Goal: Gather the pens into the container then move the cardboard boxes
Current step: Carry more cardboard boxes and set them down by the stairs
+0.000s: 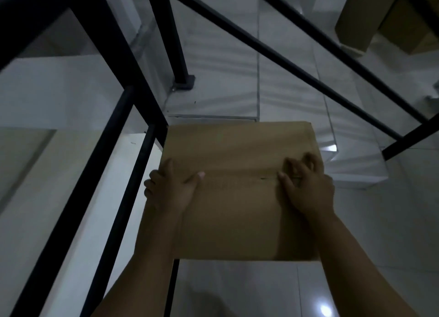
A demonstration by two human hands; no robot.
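Carrying: cardboard box (240, 198) — held over the floor beside black table legs (133, 117).
Hands: left hand (169, 190) and right hand (306, 188) grip its sides.
Pens: unseen.
Left: more boxes (356, 24) beyond — unmoved.

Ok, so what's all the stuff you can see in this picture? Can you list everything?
cardboard box: one, brown, flaps closed, in the middle, held from both sides.
more cardboard boxes: at least two, brown, on the floor, top right corner.
metal frame bars: several, black, crossing the left side and the top.
floor tiles: many, white and shiny, all around under the box.
left hand: one, grips the box's left edge, thumb on top.
right hand: one, on the box's right edge, fingers curled on top near the flap seam.
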